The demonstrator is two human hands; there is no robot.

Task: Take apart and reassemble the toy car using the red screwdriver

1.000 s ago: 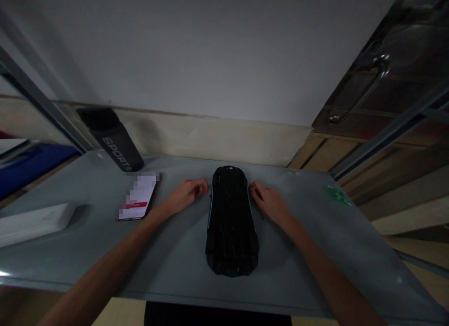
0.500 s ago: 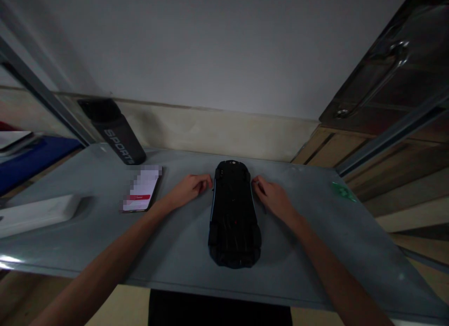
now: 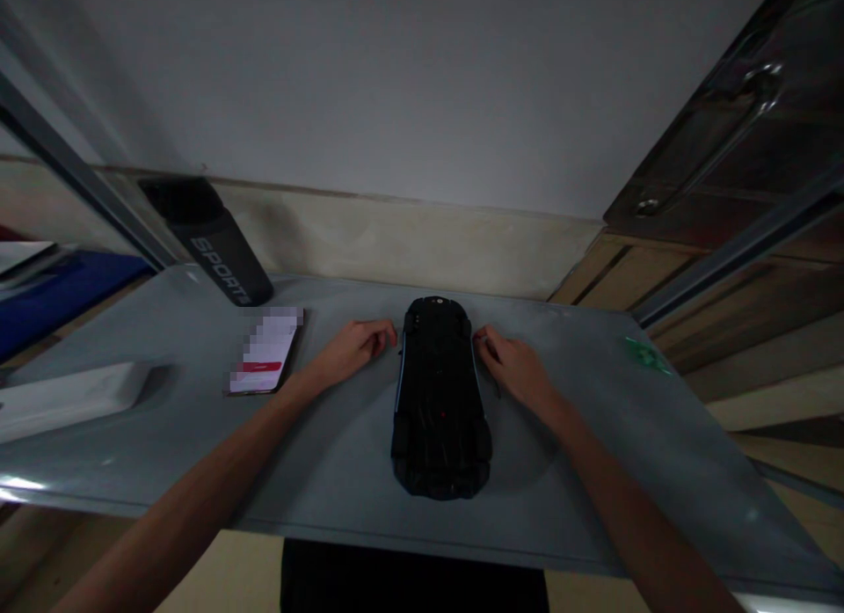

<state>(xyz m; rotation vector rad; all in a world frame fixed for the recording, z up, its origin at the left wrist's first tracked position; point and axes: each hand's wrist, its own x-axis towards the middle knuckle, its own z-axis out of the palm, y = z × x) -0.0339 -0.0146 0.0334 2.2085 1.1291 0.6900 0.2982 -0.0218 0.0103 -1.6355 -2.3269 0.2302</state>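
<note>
A black toy car [image 3: 439, 393] lies upside down on the grey table, its underside facing up and blue edges showing along its sides. Beside its upper left flank rests my left hand [image 3: 360, 345], fingers curled in, with nothing visible in them. My right hand [image 3: 511, 362] is at the opposite flank, thumb and fingers pinched together close to the car's side. A thin dark sliver pokes out below that hand; whether the fingers hold it is too dim to make out.
On the left are a phone [image 3: 267, 353] with its screen lit, a dark bottle [image 3: 214, 248] marked SPORTS and a long white object [image 3: 72, 397]. A small green wrapper-like piece [image 3: 647, 355] lies at the right. A wall [image 3: 409, 235] stands behind the table [image 3: 316, 481].
My left hand has shifted very slightly up and left, away from the car. The view has tilted a little; the car and my right hand stay about where they were.
</note>
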